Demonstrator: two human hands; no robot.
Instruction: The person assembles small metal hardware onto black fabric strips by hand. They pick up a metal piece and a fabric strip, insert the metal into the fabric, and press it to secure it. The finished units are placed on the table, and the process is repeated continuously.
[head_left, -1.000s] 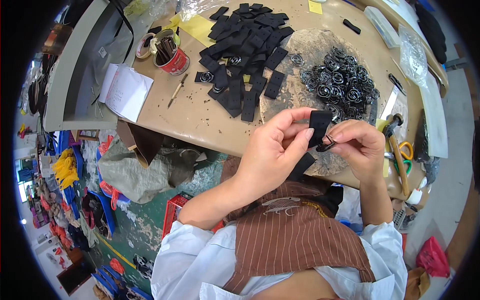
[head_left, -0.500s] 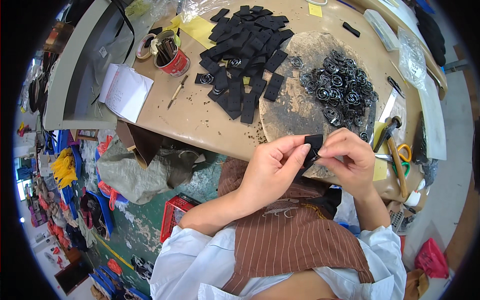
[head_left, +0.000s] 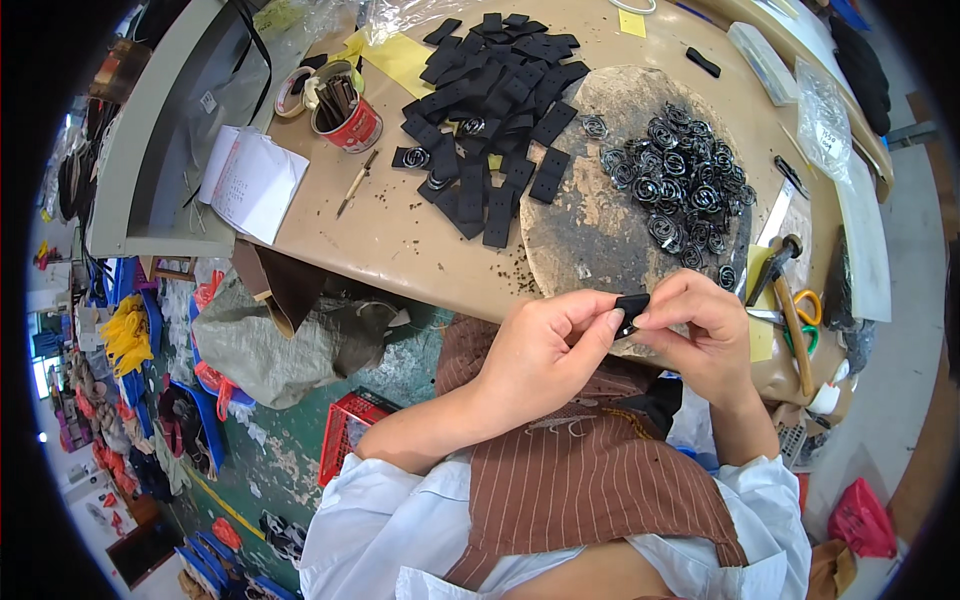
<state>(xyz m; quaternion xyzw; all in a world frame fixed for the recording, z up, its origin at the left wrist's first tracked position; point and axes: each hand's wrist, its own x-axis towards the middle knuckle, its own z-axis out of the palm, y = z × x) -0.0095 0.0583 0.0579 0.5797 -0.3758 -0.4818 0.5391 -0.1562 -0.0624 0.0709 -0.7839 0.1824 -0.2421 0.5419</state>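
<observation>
Between my hands, over the near edge of the table, is a small black strap piece (head_left: 630,308). My left hand (head_left: 540,350) pinches it between thumb and fingers. My right hand (head_left: 705,325) is closed with its fingertips against the strap's right end; a tiny bright spot shows there, too small to name. Just beyond my hands, a worn round board (head_left: 565,235) bears a pile of shiny dark rose-shaped ornaments (head_left: 680,175). Left of the board lies a heap of flat black strap pieces (head_left: 490,90) with small holes, a few with an ornament on them.
A hammer (head_left: 790,310) and orange-handled scissors (head_left: 808,306) lie at the right, beside a cutter knife (head_left: 790,175). At the left are a red tin (head_left: 352,128) of dark strips, a notepad (head_left: 255,185) and an awl-like tool (head_left: 357,183). A red crate (head_left: 345,435) stands below.
The black strap piece has come down slightly and turned from upright to more level. My right hand has dropped a little with it, its fingers still at the strap.
</observation>
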